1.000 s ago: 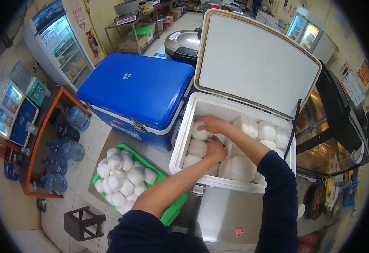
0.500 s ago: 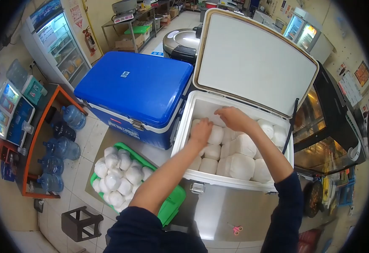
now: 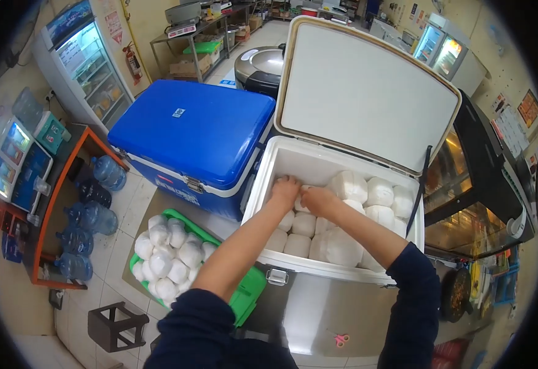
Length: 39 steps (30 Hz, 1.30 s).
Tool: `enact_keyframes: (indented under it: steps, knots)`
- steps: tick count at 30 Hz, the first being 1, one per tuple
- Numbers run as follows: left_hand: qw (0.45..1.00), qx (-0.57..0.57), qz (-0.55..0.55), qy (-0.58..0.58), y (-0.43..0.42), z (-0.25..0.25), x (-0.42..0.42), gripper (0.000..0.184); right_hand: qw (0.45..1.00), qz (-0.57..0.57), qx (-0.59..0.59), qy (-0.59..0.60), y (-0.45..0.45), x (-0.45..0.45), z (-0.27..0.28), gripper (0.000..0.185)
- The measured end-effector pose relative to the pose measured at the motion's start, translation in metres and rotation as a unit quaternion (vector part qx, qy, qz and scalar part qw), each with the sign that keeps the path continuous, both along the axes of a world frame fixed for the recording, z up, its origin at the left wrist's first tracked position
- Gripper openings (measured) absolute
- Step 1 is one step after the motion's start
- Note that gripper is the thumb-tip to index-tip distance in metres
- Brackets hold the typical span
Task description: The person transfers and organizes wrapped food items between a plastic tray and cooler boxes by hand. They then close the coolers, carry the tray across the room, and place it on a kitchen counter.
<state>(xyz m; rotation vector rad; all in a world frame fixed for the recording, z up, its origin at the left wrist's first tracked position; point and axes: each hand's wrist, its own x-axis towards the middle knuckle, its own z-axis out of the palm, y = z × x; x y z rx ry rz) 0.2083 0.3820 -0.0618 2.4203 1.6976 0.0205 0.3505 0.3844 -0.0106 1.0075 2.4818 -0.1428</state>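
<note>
Inside the white cooler box (image 3: pixel 260 194), whose lid stands up, white rounded wrapped bundles (image 3: pixel 304 225) sit packed close together. My left hand (image 3: pixel 286 190) reaches into the box's far left part, its fingers curled over a white bundle there. Close beside it, my right hand (image 3: pixel 318 200) has its fingers bent around what looks like the same bundle (image 3: pixel 301 203). Both hands hide most of that bundle. More white bundles (image 3: pixel 161 264) are heaped in a green crate (image 3: pixel 253 295) left of my arms.
A closed blue cooler (image 3: pixel 189 132) adjoins the white one on the left. The raised lid (image 3: pixel 367 92) stands behind the box. Pink scissors (image 3: pixel 341 339) lie on the metal table (image 3: pixel 306 320). A glass display warmer (image 3: pixel 466 190) is at right; a dark stool (image 3: pixel 118 326) stands on the floor.
My right hand has come down and left, from above the bundles to beside my left hand. The left hand stays at the box's left part. The view has shifted slightly.
</note>
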Motion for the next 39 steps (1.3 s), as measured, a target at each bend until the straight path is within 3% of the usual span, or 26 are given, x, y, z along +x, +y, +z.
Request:
enact_keyframes:
  steps: [2,3,5,6,7,9,10,11,13,14,15,16,18,19,22,24,26,27,28,29,31,33,35,38,39]
  knots:
    - [0.997,0.023,0.012,-0.068,-0.021,0.023,0.001,0.056,1.000,-0.006,-0.003,-0.014,0.011,0.008,-0.014,0.027]
    - [0.994,0.029,-0.006,-0.106,-0.041,0.061,-0.003,0.057,0.994,-0.003,0.024,0.107,0.027,0.021,-0.046,0.022]
    - [0.921,0.033,-0.103,-0.374,-0.107,0.136,-0.030,0.050,0.978,0.052,0.008,0.200,0.057,0.044,-0.076,0.020]
    - [0.901,-0.024,-0.126,-0.415,-0.143,0.167,-0.049,0.046,0.978,0.106,-0.036,0.174,0.070,0.049,-0.082,0.023]
    - [0.876,-0.078,-0.140,-0.454,-0.176,0.189,-0.074,0.043,0.982,0.062,-0.064,0.164,0.066,0.053,-0.064,0.033]
    - [0.796,-0.354,-0.059,-0.488,-0.236,0.204,-0.138,0.040,0.980,0.004,-0.090,0.176,0.031,0.041,0.014,0.050]
    - [0.768,-0.364,0.009,-0.527,-0.266,0.181,-0.174,0.038,0.957,-0.115,-0.132,0.230,0.004,0.024,0.065,0.044]
    - [0.735,-0.370,0.071,-0.563,-0.297,0.140,-0.205,0.037,0.952,-0.050,-0.021,0.301,-0.022,0.014,0.099,0.038]
    - [0.796,-0.155,0.332,-0.482,-0.352,0.039,-0.244,0.050,0.884,-0.038,0.030,0.464,-0.094,-0.016,0.163,0.031]
    - [0.794,-0.153,0.338,-0.482,-0.378,-0.008,-0.255,0.050,0.877,-0.022,0.024,0.479,-0.123,-0.015,0.175,0.033]
    - [0.876,-0.036,0.351,-0.328,-0.401,-0.051,-0.261,0.059,0.870,-0.007,0.020,0.493,-0.151,-0.012,0.180,0.035]
    - [0.920,0.080,0.350,-0.161,-0.418,-0.072,-0.260,0.067,0.869,0.034,-0.007,0.493,-0.176,-0.010,0.179,0.042]
    - [0.918,0.069,0.376,-0.106,-0.429,-0.080,-0.228,0.072,0.812,0.067,-0.133,0.564,-0.218,-0.023,0.165,0.039]
    - [0.915,0.066,0.396,-0.047,-0.432,-0.083,-0.215,0.077,0.821,0.027,-0.159,0.548,-0.238,-0.029,0.154,0.036]
    - [0.896,0.102,0.426,-0.067,-0.447,-0.117,-0.202,0.071,0.821,-0.059,-0.207,0.529,-0.286,-0.050,0.099,0.029]
    - [0.867,0.107,0.440,-0.208,-0.442,-0.113,-0.212,0.067,0.788,-0.129,-0.279,0.533,-0.316,-0.056,0.044,0.021]
    - [0.865,0.087,0.437,-0.232,-0.439,-0.101,-0.214,0.062,0.787,-0.160,-0.293,0.518,-0.336,-0.063,0.018,0.025]
    - [0.867,0.090,0.427,-0.239,-0.431,-0.085,-0.208,0.062,0.764,-0.230,-0.359,0.484,-0.342,-0.070,0.011,0.034]
    - [0.871,0.100,0.368,-0.311,-0.425,-0.063,-0.203,0.061,0.729,-0.297,-0.424,0.448,-0.344,-0.075,0.006,0.042]
    - [0.867,0.107,0.306,-0.378,-0.422,-0.037,-0.197,0.061,0.728,-0.301,-0.418,0.451,-0.344,-0.078,0.001,0.042]
    - [0.891,0.068,0.153,-0.423,-0.396,0.041,-0.173,0.065,0.517,-0.438,-0.499,0.540,-0.349,-0.082,-0.004,0.061]
    - [0.892,0.045,-0.030,-0.449,-0.361,0.088,-0.150,0.073,0.528,-0.414,-0.527,0.522,-0.329,-0.065,0.018,0.066]
    - [0.886,0.083,-0.109,-0.442,-0.323,0.135,-0.133,0.075,0.565,-0.369,-0.520,0.523,-0.293,-0.048,0.069,0.075]
    - [0.841,0.186,-0.053,-0.506,-0.300,0.167,-0.138,0.070,0.695,-0.340,-0.361,0.521,-0.228,-0.019,0.125,0.082]
    - [0.821,0.204,-0.014,-0.533,-0.301,0.164,-0.144,0.064,0.778,-0.280,-0.253,0.502,-0.199,-0.013,0.134,0.082]
